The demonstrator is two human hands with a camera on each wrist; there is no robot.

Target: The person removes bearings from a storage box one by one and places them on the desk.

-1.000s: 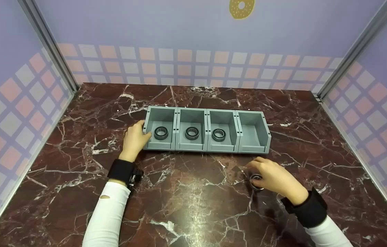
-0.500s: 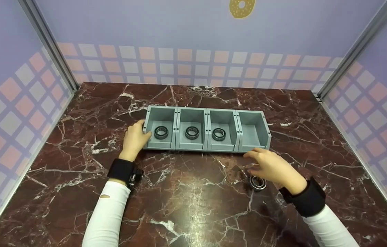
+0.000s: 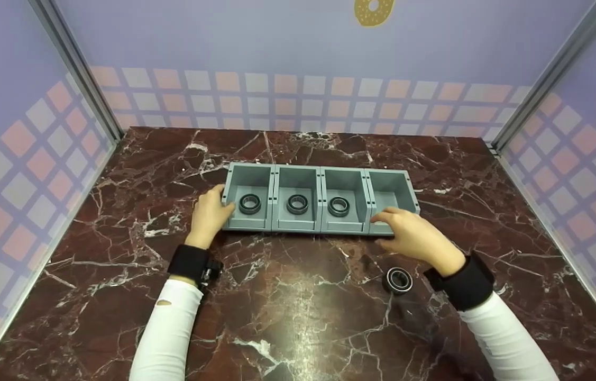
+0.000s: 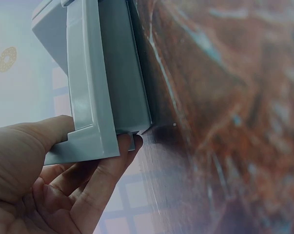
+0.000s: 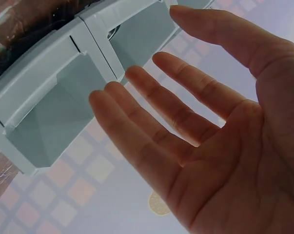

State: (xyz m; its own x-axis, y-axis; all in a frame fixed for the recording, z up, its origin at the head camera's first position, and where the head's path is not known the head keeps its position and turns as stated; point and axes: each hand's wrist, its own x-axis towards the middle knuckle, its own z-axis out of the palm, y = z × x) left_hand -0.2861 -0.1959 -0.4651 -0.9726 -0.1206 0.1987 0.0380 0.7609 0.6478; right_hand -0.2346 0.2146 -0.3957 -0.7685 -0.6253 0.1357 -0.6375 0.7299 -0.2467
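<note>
Four joined grey storage bins (image 3: 298, 226) stand in a row on the marbled table. One black-rimmed ball bearing lies in each of the left three: the left bearing (image 3: 250, 211), the second bearing (image 3: 298, 212) and the third bearing (image 3: 339, 214). A further bearing (image 3: 398, 292) lies on the table, just nearer than my right hand (image 3: 415, 235). That hand hovers with fingers extended over the front of the rightmost bin (image 3: 390, 182), holding nothing. My left hand (image 3: 209, 214) grips the row's left side wall, thumb inside and fingers outside in the left wrist view.
The marbled tabletop (image 3: 298, 307) extends around the bins. A tiled back wall (image 3: 313, 58) and two side walls with metal corner posts (image 3: 83, 74) enclose it. Both wrists wear black bands (image 3: 189, 260).
My right hand has let go of the bearing on the table and moved forward to the rightmost bin's front edge. The left hand keeps its hold on the bin.
</note>
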